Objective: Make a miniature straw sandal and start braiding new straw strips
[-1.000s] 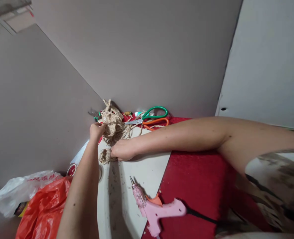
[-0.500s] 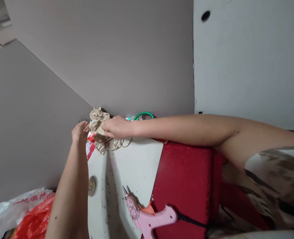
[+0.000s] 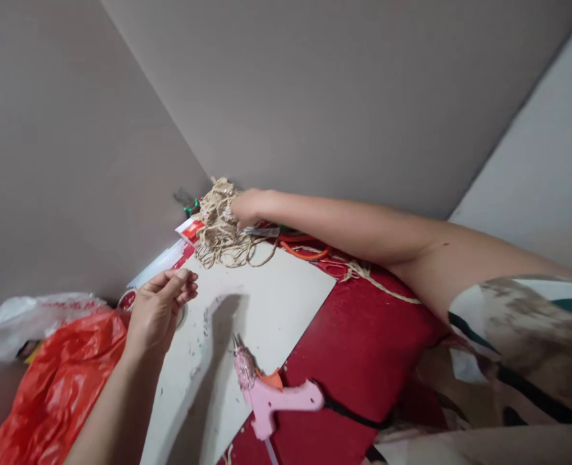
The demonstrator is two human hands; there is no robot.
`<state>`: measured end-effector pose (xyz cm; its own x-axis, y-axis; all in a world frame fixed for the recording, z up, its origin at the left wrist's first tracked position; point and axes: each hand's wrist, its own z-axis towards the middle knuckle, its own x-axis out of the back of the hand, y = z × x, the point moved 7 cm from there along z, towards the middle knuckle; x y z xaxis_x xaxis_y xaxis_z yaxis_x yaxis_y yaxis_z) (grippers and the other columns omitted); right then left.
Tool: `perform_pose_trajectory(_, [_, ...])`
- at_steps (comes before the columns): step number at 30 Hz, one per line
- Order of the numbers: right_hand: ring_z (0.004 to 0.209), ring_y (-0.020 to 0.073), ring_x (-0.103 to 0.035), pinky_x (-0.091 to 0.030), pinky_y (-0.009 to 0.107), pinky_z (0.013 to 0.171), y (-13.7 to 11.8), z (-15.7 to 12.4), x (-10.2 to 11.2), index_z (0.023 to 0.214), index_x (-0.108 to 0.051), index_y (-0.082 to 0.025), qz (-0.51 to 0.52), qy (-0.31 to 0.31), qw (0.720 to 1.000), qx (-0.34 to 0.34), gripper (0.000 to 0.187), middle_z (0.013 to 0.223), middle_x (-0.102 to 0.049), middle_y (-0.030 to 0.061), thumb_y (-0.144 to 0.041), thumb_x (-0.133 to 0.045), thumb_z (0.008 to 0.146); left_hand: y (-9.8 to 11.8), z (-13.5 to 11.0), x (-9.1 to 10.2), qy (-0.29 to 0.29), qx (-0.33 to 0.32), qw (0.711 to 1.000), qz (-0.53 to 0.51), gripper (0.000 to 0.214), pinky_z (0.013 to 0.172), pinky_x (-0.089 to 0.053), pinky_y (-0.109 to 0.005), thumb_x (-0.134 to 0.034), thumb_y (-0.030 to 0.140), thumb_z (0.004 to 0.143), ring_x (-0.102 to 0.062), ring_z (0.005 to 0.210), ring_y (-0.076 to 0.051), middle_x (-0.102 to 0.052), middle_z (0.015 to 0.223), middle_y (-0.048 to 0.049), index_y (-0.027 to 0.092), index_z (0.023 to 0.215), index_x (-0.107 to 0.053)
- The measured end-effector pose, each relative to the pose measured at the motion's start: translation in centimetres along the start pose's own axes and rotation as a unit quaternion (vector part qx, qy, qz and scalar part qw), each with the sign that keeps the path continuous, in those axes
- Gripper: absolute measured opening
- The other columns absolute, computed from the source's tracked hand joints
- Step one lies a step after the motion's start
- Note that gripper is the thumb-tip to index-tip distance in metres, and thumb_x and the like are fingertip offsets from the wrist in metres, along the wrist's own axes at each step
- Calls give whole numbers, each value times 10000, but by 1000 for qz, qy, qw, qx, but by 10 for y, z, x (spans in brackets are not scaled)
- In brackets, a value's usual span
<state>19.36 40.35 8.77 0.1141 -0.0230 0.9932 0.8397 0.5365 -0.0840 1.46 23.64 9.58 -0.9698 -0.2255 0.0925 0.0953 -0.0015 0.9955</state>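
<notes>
My right hand point(image 3: 245, 206) reaches to the far corner and presses into a tangled pile of jute twine point(image 3: 220, 226); its fingers are buried in the twine. My left hand point(image 3: 162, 310) hovers over the left edge of a white board point(image 3: 276, 303), fingers loosely curled and apart, holding nothing. A pink glue gun point(image 3: 271, 394) lies on the board's near edge, nozzle pointing away from me.
The board rests on a red surface point(image 3: 363, 349). Orange-handled scissors point(image 3: 300, 248) lie partly under my right forearm. An orange plastic bag point(image 3: 57, 381) and a white bag point(image 3: 19, 320) sit at the left. Grey walls close the corner behind the twine.
My left hand has let go of the twine and drawn back toward me. My right hand has stayed at the twine pile in the corner. The view has tilted.
</notes>
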Motion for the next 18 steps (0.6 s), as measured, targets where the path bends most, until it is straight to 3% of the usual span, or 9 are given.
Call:
perform_pose_trajectory(2, [825,277,-658,-477,387,763,-10,-5,11,797,-723,-65,4,-37,999,-2,261,742,-682,135,-321,-673,778,-16,-30,10,0,35,999,-22,306,615,-512,-246,-862,329,547,-609,615,-119,-685,722,-52,131,694,-681])
perform_pose_trajectory(5, [722,213,-640,-465,359,725,-56,-26,39,746,-705,-74,80,18,989,123,259,670,-650,85,-304,-614,823,-34,-58,21,8,83,994,-66,354,598,-511,-248,-868,390,546,-598,596,-117,-667,690,-38,143,681,-652])
perform_pose_trajectory(6, [702,184,-637,-465,329,706,-77,-37,45,786,-703,-75,137,32,973,186,239,702,-658,77,-280,-595,842,-39,-64,25,13,96,992,-81,376,589,-509,-243,-868,413,545,-592,586,-111,-661,683,-33,145,679,-642])
perform_pose_trajectory(7, [680,155,-636,-466,294,676,-99,-51,45,845,-701,-76,204,6,945,254,235,741,-669,73,-271,-573,867,-42,-69,27,19,108,989,-95,397,581,-509,-238,-868,434,540,-589,578,-107,-656,679,-29,146,675,-630])
perform_pose_trajectory(9, [649,120,-639,-469,245,619,-140,-79,35,968,-687,-72,326,-104,872,349,260,814,-687,73,-295,-593,874,-46,-77,30,26,127,984,-120,429,565,-505,-226,-866,464,534,-586,569,-101,-645,668,-20,153,669,-603])
perform_pose_trajectory(11, [610,101,-629,-468,218,575,-167,-99,24,1075,-656,-69,405,-163,816,380,316,807,-684,57,-289,-636,849,-49,-85,29,22,139,980,-140,442,545,-499,-216,-856,484,546,-578,556,-96,-632,656,-11,158,684,-591])
perform_pose_trajectory(13, [574,79,-605,-454,190,543,-183,-112,14,1033,-659,-72,458,-181,783,381,242,751,-669,30,-230,-618,855,-53,-93,25,8,150,977,-155,442,517,-488,-206,-845,491,564,-563,536,-91,-612,632,-2,159,712,-593])
perform_pose_trajectory(15, [548,60,-577,-437,167,523,-191,-123,8,929,-667,-79,493,-178,760,384,142,698,-652,11,-162,-569,870,-58,-103,23,-6,163,972,-169,444,490,-476,-196,-843,491,567,-549,517,-87,-595,614,5,161,732,-598])
perform_pose_trajectory(18, [533,54,-551,-435,163,517,-197,-139,7,858,-659,-75,509,-165,743,402,155,676,-643,12,-135,-519,887,-66,-118,20,-36,185,962,-196,432,466,-473,-189,-838,483,576,-551,511,-88,-587,617,8,169,745,-594])
